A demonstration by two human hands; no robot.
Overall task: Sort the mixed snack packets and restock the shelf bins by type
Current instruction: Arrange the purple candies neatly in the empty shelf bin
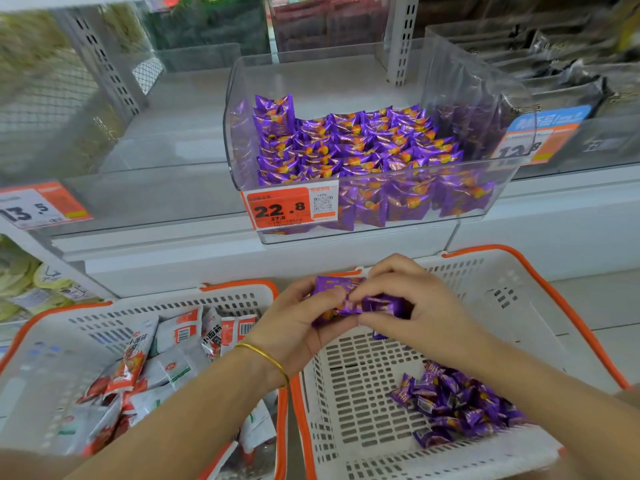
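Observation:
Both hands hold a small bunch of purple snack packets (349, 299) above the gap between two baskets. My left hand (298, 323), with a gold bangle at the wrist, grips them from the left. My right hand (415, 306) pinches them from the right. More purple packets (457, 403) lie in the right white basket (363, 393). The clear shelf bin (485, 195) straight ahead is packed with rows of the same purple packets (353, 143). The left white basket (52, 358) holds red-and-white packets (145, 368).
An orange price tag reading 22.8 (282, 209) is on the bin's front. A clear bin (145, 195) stands to the left with a 13.5 tag (38, 206). Dark packets (568, 74) fill a bin at the right. Both baskets have orange rims.

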